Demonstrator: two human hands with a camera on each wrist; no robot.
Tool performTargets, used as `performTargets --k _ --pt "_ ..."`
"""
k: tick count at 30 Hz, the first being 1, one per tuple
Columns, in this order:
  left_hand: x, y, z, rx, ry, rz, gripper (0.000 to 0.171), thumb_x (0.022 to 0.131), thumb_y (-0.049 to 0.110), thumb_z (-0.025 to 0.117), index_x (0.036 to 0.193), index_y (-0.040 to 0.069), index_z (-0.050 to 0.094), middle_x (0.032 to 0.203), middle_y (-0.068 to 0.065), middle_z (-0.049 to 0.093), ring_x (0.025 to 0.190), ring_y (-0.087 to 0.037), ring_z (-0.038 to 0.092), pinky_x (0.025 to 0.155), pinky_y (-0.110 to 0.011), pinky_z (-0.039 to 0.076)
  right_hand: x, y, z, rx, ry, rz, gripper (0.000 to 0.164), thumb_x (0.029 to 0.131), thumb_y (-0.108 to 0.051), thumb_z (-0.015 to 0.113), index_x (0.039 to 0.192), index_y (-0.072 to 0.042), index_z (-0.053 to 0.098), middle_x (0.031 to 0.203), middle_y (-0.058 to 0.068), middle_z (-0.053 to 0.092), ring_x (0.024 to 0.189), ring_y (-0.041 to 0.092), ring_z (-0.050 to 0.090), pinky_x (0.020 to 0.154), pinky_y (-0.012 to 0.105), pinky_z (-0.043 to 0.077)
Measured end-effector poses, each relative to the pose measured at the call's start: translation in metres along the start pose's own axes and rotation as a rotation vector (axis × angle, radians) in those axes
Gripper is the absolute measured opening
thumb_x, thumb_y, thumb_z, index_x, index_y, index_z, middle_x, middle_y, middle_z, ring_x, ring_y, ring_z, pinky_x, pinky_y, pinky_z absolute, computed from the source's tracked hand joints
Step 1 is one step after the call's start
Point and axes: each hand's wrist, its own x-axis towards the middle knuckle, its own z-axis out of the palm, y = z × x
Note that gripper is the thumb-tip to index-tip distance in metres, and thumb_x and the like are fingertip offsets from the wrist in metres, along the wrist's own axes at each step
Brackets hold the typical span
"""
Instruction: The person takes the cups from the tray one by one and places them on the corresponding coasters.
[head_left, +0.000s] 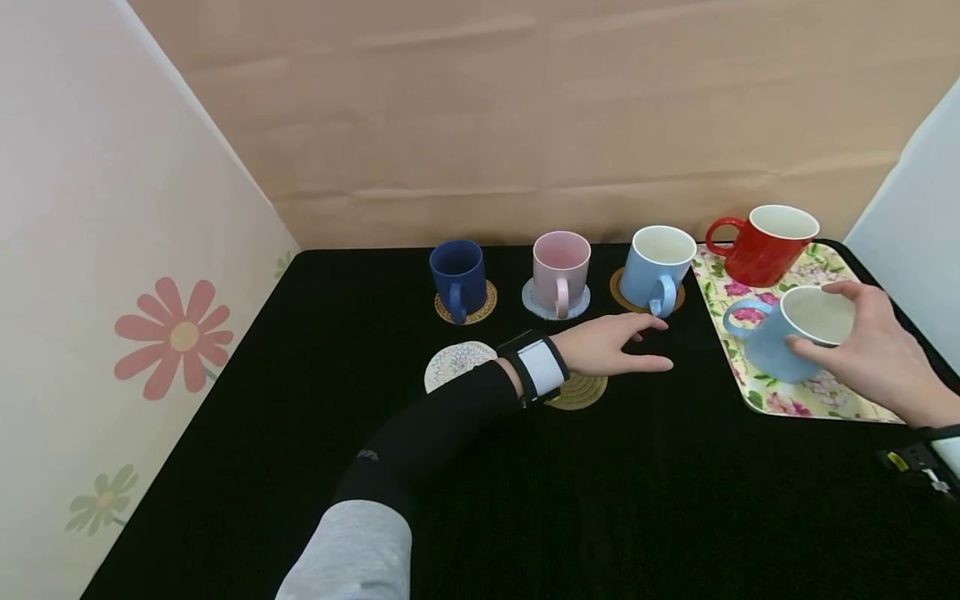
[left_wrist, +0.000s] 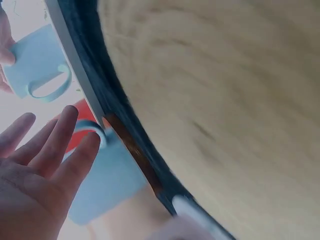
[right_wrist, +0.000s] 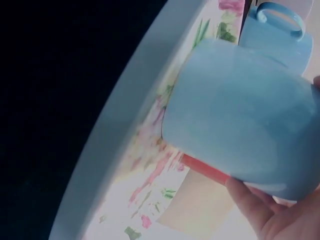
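Note:
My right hand grips a light blue mug by its rim and side, fingers at the far edge and thumb at the near side. The mug is upright over the floral tray, its handle pointing left. In the right wrist view the mug's side fills the middle, with fingers against it. My left hand reaches rightward, fingers apart and holding nothing. It is in front of another light blue mug, which stands on a brown coaster, and the fingertips overlap its handle from the head view.
A red mug stands at the tray's back. Left of the blue mug are a pink mug on a pale blue coaster and a navy mug on a woven coaster. A white coaster and a straw coaster lie nearer.

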Motion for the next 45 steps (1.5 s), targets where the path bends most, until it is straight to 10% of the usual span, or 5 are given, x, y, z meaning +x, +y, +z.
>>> performTargets --k 12,20,32,45 --pt "0.063 0.037 0.013 -0.080 0.085 -0.090 0.060 0.097 0.046 0.056 0.149 0.024 0.036 0.143 0.011 0.045 0.118 0.002 0.047 0.094 -0.012 0.036 -0.015 -0.029 -0.020 0.109 -0.114 -0.128 0.081 0.084 -0.009 0.074 0.142 0.006 0.019 0.128 0.036 0.027 0.098 0.054 0.038 0.057 0.035 0.042" --pt "0.086 0.051 0.027 -0.193 0.133 -0.069 0.042 0.098 0.039 0.057 0.136 0.021 0.052 0.119 0.009 0.059 0.098 0.002 0.053 0.079 -0.011 0.041 -0.016 -0.031 -0.023 0.153 -0.152 -0.164 0.089 0.086 -0.010 0.073 0.149 0.004 0.012 0.137 0.036 0.020 0.104 0.060 0.032 0.075 0.076 0.036" --pt "0.096 0.063 0.039 -0.315 0.105 -0.101 0.022 0.102 0.031 0.052 0.097 0.012 0.063 0.081 0.003 0.061 0.073 -0.006 0.054 0.063 -0.014 0.043 -0.015 -0.036 -0.027 0.136 -0.175 -0.140 0.090 0.089 -0.022 0.071 0.152 -0.001 0.011 0.142 0.035 0.018 0.105 0.057 0.033 0.064 0.053 0.041" --pt "0.096 0.072 0.055 -0.653 0.041 -0.127 0.038 0.106 0.024 0.043 0.075 0.003 0.045 0.067 -0.005 0.040 0.059 -0.014 0.044 0.052 -0.022 0.039 -0.023 -0.029 -0.025 0.169 -0.133 -0.115 0.090 0.091 -0.023 0.068 0.155 -0.008 0.006 0.148 0.033 0.018 0.114 0.055 0.029 0.081 0.065 0.035"
